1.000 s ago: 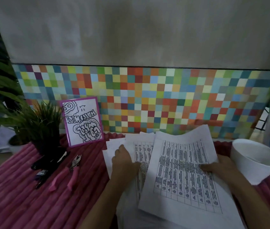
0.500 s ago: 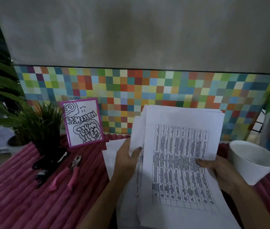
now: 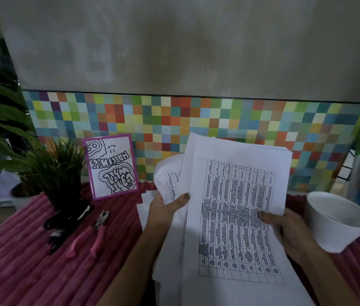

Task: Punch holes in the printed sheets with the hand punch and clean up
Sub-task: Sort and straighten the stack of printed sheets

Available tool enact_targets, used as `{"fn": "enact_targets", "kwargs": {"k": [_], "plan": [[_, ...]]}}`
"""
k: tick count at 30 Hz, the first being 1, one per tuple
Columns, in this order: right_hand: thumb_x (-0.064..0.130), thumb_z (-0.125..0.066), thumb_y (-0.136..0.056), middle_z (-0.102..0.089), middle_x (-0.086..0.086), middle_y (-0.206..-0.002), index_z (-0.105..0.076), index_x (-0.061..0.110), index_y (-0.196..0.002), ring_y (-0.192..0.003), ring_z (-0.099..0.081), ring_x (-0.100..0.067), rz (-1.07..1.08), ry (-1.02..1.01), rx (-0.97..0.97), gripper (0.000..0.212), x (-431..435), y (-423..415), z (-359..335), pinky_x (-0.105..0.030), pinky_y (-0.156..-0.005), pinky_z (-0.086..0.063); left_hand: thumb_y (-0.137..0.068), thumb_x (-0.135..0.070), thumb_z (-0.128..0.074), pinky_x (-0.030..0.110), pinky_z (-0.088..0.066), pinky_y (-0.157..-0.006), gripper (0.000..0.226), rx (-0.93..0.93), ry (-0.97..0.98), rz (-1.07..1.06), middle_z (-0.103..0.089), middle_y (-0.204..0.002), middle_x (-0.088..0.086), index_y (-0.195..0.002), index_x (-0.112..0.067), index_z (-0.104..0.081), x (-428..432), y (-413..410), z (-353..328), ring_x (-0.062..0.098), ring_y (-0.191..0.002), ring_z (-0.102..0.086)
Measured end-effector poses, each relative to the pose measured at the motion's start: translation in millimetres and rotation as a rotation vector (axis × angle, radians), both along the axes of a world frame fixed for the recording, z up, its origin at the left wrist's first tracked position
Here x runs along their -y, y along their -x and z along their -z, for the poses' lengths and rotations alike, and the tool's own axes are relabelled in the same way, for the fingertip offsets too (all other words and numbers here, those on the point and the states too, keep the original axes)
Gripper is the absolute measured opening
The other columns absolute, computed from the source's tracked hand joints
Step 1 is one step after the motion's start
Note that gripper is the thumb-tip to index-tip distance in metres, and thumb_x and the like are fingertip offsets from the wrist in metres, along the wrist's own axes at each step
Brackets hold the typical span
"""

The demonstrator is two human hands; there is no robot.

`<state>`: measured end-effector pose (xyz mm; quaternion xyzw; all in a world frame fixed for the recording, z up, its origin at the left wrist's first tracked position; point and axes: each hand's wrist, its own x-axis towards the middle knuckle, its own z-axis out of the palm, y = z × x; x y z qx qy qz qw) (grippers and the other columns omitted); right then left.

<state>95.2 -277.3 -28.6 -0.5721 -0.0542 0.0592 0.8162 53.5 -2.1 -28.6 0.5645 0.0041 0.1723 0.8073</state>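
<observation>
Over pink cloth (image 3: 20,272) — left hand (image 3: 163,210) and right hand (image 3: 289,228) pinch printed sheets (image 3: 236,206).

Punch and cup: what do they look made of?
Punch: grey head with a slight glint, so probably bare metal; pink matte handles, likely plastic or rubber sleeves. Cup: thick-walled, matte white, probably foam, though paper can't be ruled out.

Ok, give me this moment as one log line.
printed sheets: held up | left hand: grips left edge | right hand: grips right edge | hand punch: untouched, left of sheets
</observation>
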Motion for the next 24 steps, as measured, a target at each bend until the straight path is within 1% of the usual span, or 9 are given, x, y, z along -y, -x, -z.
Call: {"fn": "enact_targets", "kwargs": {"k": [3,7,10,12,15,18,20,22,24], "plan": [[-0.008,-0.062,-0.071,-0.074,-0.007,-0.107,-0.063,0.002,-0.111,-0.094,-0.072,-0.016,-0.018,-0.013,-0.014,0.042,-2.0,-0.7,3.6,-0.021,-0.068,-0.058,-0.075,-0.011,-0.073,0.023,-0.057,-0.082,0.047,-0.014,-0.032,-0.046,-0.074,-0.107,0.000,-0.120,-0.009,-0.062,1.2,-3.3,5.7,0.012,-0.099,-0.070],[-0.011,-0.069,-0.061,-0.071,-0.018,-0.111,-0.061,-0.006,-0.115,-0.098,-0.071,-0.026,-0.033,0.030,-0.039,0.056,-3.6,-5.2,10.5,-0.028,-0.075,-0.059,-0.090,-0.021,-0.067,0.029,-0.054,-0.091,0.035,-0.083,-0.212,-0.303,-0.067,-0.118,0.002,-0.123,-0.016,-0.055,3.4,-3.5,18.5,0.020,-0.113,-0.063],[-0.018,-0.067,-0.058,-0.070,-0.019,-0.112,-0.061,-0.004,-0.117,-0.100,-0.070,-0.029,-0.043,0.040,-0.046,0.061,-5.3,-7.3,13.1,-0.031,-0.079,-0.059,-0.092,-0.017,-0.062,0.044,-0.038,-0.107,0.050,-0.097,-0.798,-0.608,-0.047,-0.138,0.014,-0.138,-0.008,-0.044,-1.0,-4.3,30.3,0.031,-0.128,-0.044],[-0.020,-0.061,-0.062,-0.070,-0.018,-0.115,-0.059,-0.001,-0.122,-0.102,-0.069,-0.028,-0.057,0.038,-0.042,0.063,-1.0,-8.3,11.7,-0.030,-0.076,-0.060,-0.087,-0.004,-0.062,0.038,-0.032,-0.107,0.047,-0.013,-0.985,-0.751,-0.043,-0.137,0.017,-0.132,-0.004,-0.050,-1.6,-4.4,29.9,0.031,-0.127,-0.039],[-0.017,-0.064,-0.063,-0.065,-0.022,-0.122,-0.057,0.000,-0.126,-0.107,-0.066,-0.037,-0.158,0.018,-0.087,0.066,12.6,-7.8,8.7,-0.046,-0.080,-0.058,-0.086,0.002,-0.060,0.024,-0.030,-0.106,0.045,0.056,-0.883,-0.641,-0.045,-0.135,0.013,-0.130,-0.003,-0.051,2.9,-0.9,24.8,0.025,-0.127,-0.041],[-0.010,-0.063,-0.060,-0.063,-0.030,-0.121,-0.056,-0.004,-0.124,-0.102,-0.065,-0.046,-0.244,-0.014,-0.177,0.065,23.9,-5.6,5.9,-0.053,-0.075,-0.058,-0.091,-0.024,-0.064,0.031,-0.034,-0.110,0.065,-0.197,-0.770,-0.323,-0.042,-0.142,0.006,-0.146,-0.007,-0.033,8.9,0.5,29.9,0.025,-0.134,-0.041],[-0.010,-0.068,-0.057,-0.062,-0.033,-0.119,-0.057,-0.006,-0.123,-0.097,-0.066,-0.048,-0.274,-0.001,-0.244,0.067,26.3,-5.3,6.0,-0.053,-0.071,-0.057,-0.092,-0.028,-0.063,0.029,-0.029,-0.113,0.072,-0.294,-0.815,-0.260,-0.040,-0.146,0.004,-0.150,-0.007,-0.026,11.0,-1.1,37.4,0.024,-0.139,-0.036],[-0.004,-0.076,-0.049,-0.060,-0.034,-0.120,-0.057,-0.005,-0.125,-0.099,-0.064,-0.049,-0.270,0.065,-0.274,0.078,26.8,-7.8,8.4,-0.056,-0.075,-0.056,-0.094,-0.021,-0.060,0.025,-0.035,-0.105,0.058,-0.309,-0.862,-0.237,-0.050,-0.140,0.007,-0.145,-0.004,-0.036,9.8,-3.7,37.7,0.025,-0.131,-0.046],[-0.003,-0.078,-0.047,-0.061,-0.033,-0.120,-0.056,-0.003,-0.126,-0.099,-0.064,-0.049,-0.257,0.103,-0.276,0.082,27.4,-10.1,9.7,-0.056,-0.075,-0.056,-0.092,-0.022,-0.063,0.022,-0.043,-0.086,0.037,-0.304,-0.832,-0.156,-0.064,-0.116,0.003,-0.124,-0.006,-0.056,8.5,-4.3,29.5,0.023,-0.108,-0.060]]}}
